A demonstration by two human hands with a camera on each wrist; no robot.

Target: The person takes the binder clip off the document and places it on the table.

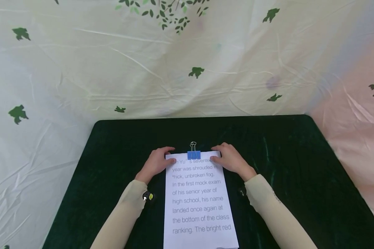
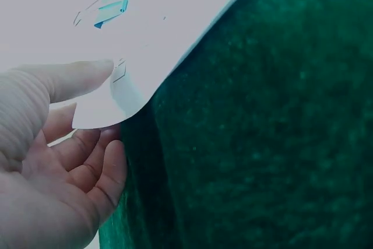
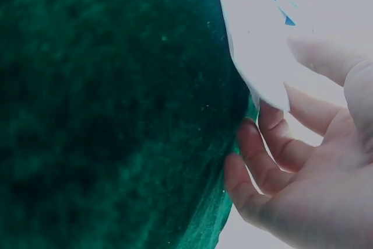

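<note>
A stack of printed paper (image 1: pixel 199 207) lies lengthwise toward me on the dark green table, large text facing up. At the middle of its far edge sits a blue binder clip (image 1: pixel 194 155) with its wire handles pointing away. My left hand (image 1: pixel 156 160) pinches the far left corner, thumb on the print; in the left wrist view its fingers (image 2: pixel 113 164) curl beneath the bent paper corner (image 2: pixel 99 112). The far right corner is held by my right hand (image 1: pixel 233 159), thumb on top. Its fingers (image 3: pixel 250 144) show under the sheet (image 3: pixel 265 86) in the right wrist view.
Dark green velvety cloth covers the table (image 1: pixel 118 138), which has rounded far corners. Behind it hangs a pale curtain (image 1: pixel 162 79) with green bird and leaf prints. A small dark device (image 1: pixel 148 196) sits at the left wrist.
</note>
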